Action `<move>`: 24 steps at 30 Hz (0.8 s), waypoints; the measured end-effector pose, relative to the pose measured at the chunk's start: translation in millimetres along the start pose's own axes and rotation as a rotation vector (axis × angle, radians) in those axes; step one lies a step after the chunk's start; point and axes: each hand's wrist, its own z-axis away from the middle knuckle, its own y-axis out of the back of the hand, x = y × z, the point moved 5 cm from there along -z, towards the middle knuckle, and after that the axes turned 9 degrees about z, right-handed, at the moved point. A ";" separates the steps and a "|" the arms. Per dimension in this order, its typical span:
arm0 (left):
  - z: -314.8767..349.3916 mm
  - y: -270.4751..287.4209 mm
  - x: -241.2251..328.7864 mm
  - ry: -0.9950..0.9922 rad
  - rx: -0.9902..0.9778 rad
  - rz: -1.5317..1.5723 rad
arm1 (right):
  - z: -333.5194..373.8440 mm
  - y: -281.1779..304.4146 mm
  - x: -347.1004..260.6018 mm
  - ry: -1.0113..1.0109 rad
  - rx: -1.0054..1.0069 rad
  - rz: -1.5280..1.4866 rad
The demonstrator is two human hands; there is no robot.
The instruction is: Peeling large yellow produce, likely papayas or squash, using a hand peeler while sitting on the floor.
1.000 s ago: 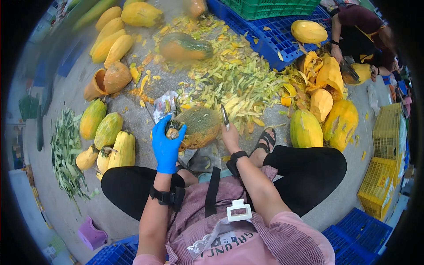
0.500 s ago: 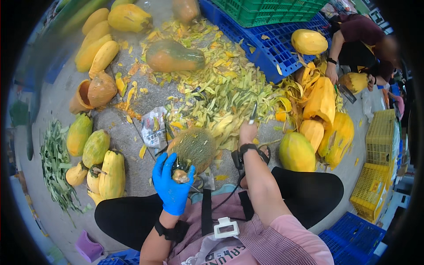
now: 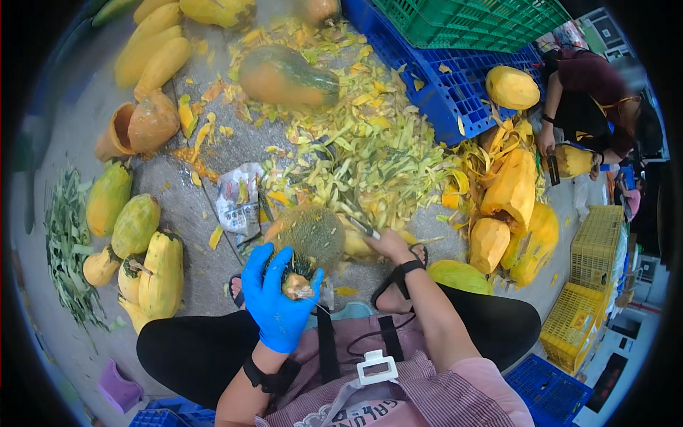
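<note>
In its blue glove, my left hand (image 3: pixel 279 302) grips the near, stem end of a large green-and-tan pumpkin (image 3: pixel 309 233) between my knees. The fingers curl around its pale stem (image 3: pixel 296 286). My bare right hand (image 3: pixel 391 246) is closed on a slim knife-like tool (image 3: pixel 365 228) with a pale handle, held just right of the pumpkin. I cannot tell whether it is a knife or a peeler. The tool's tip points up and left over a heap of green and yellow peelings (image 3: pixel 356 164).
Unpeeled papaya-like fruits (image 3: pixel 135 226) lie at left beside cut leaves (image 3: pixel 65 249). Peeled orange squashes (image 3: pixel 511 186) lie at right. A blue pallet (image 3: pixel 441 78) bears a green crate (image 3: pixel 469 21). A co-worker (image 3: pixel 587 99) holds a squash at far right. Yellow crates (image 3: pixel 575 324) stand nearer.
My right hand has come nearer and slightly left with the tool, beside the pumpkin; its tip now points more leftward. My left hand keeps its grip. The view has shifted a little.
</note>
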 end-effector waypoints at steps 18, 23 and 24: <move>9.6 1.5 -8.1 0.046 0.046 0.043 | -31.8 50.1 -42.4 0.052 -0.156 -0.479; 8.8 3.6 -6.8 0.044 0.061 0.053 | -12.3 65.0 -6.2 -0.020 -0.121 -0.969; 9.1 4.2 -8.4 0.022 0.058 0.052 | -3.2 70.4 0.7 -0.062 -0.057 -0.986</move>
